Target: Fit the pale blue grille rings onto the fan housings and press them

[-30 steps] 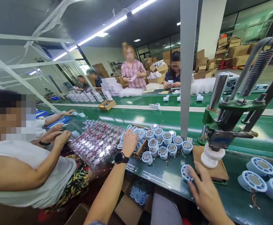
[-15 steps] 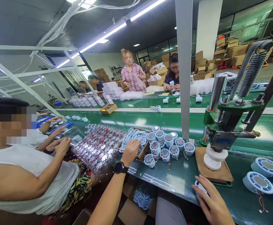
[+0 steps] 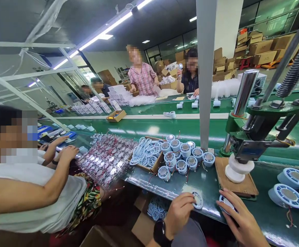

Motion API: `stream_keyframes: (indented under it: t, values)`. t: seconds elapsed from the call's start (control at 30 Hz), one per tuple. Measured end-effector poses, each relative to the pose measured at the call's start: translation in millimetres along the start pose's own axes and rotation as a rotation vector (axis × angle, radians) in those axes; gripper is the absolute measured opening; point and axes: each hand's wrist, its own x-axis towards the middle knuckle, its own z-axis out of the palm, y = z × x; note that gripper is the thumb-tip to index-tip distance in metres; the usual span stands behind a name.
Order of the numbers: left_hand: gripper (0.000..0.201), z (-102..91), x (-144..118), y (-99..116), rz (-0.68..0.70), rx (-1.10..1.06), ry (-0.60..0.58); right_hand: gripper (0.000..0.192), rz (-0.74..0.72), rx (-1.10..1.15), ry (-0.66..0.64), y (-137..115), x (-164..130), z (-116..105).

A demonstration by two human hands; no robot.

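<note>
At a green conveyor bench (image 3: 180, 185), seen from the head camera, a pale blue plastic ring (image 3: 198, 200) is pinched between the fingertips of the left hand (image 3: 178, 214), which is curled closed around its edge just above the bench's near rim; a black round-faced watch (image 3: 160, 232) is worn on that wrist. A round blue-and-white housing (image 3: 226, 203) is covered by the right hand (image 3: 240, 221), whose fingers are bent loosely over it, just right of the left hand; how firmly it is gripped cannot be told.

Beyond the right hand, a worn brown board (image 3: 238, 178) is set under the white disc foot of a green-painted metal hand press (image 3: 252, 137), with a polished steel column and a coiled spring. Beyond the left hand, a cluster of round blue housings with grey metal centres and thin red wires (image 3: 184, 156) is gathered beside a shallow cardboard box of blue rings (image 3: 145, 154). Left of that, a glossy sheet of small circuit boards (image 3: 107, 157) is spread. More finished housings (image 3: 290, 190) are lying far right of the right hand. A seated co-worker in a white top (image 3: 31, 192) is placed at far left. No writing can be read.
</note>
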Motion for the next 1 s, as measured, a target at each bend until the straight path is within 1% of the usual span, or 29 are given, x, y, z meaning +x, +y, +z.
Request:
stream_keyframes:
  t: [0.03,0.1,0.17,0.23,0.3,0.4,0.43,0.53,0.67,0.77,0.83,0.9,1.0]
  values:
    - [0.034,6.2,2.2,0.2,-0.012,-0.03,-0.035,0.03,0.019,0.011,-0.003,-1.5,0.3,-0.9]
    - [0.036,12.8,4.8,-4.0,-0.063,-0.066,-0.08,0.03,0.059,0.037,-0.011,-5.6,0.9,-4.7]
    - [0.037,16.1,4.8,-8.9,-0.156,-0.066,-0.091,0.03,0.094,0.068,-0.015,-9.9,1.2,-9.6]
    - [0.032,20.9,4.1,-8.5,-0.27,-0.038,-0.098,0.03,0.123,0.098,-0.014,-13.0,1.0,-13.4]
    - [0.024,28.2,4.4,-1.1,-0.363,0.007,-0.123,0.031,0.143,0.121,-0.016,-14.7,0.0,-15.4]
    - [0.052,39.9,7.2,14.8,-0.449,0.081,-0.172,0.033,0.157,0.142,-0.028,-15.5,-2.0,-16.4]
    - [0.055,42.6,8.3,18.5,-0.464,0.099,-0.184,0.033,0.159,0.148,-0.03,-15.4,-2.7,-16.5]
    - [0.053,44.1,10.2,21.0,-0.46,0.106,-0.224,0.034,0.163,0.167,-0.027,-14.1,-4.2,-17.1]
    - [0.072,39.1,8.9,16.2,-0.409,0.07,-0.268,0.033,0.173,0.19,-0.022,-12.8,-5.2,-17.8]
    - [0.078,42.5,8.8,16.1,-0.415,0.116,-0.234,0.034,0.177,0.198,-0.03,-12.8,-5.8,-18.9]
    - [0.074,47.4,9.7,16.3,-0.42,0.164,-0.192,0.037,0.19,0.208,-0.027,-13.5,-6.5,-19.8]
    - [0.062,50.5,10.7,16.0,-0.412,0.182,-0.16,0.041,0.223,0.216,-0.015,-14.8,-7.0,-19.8]
    - [0.048,45.8,11.9,19.4,-0.389,0.163,-0.126,0.044,0.277,0.218,-0.005,-17.2,-6.5,-15.4]
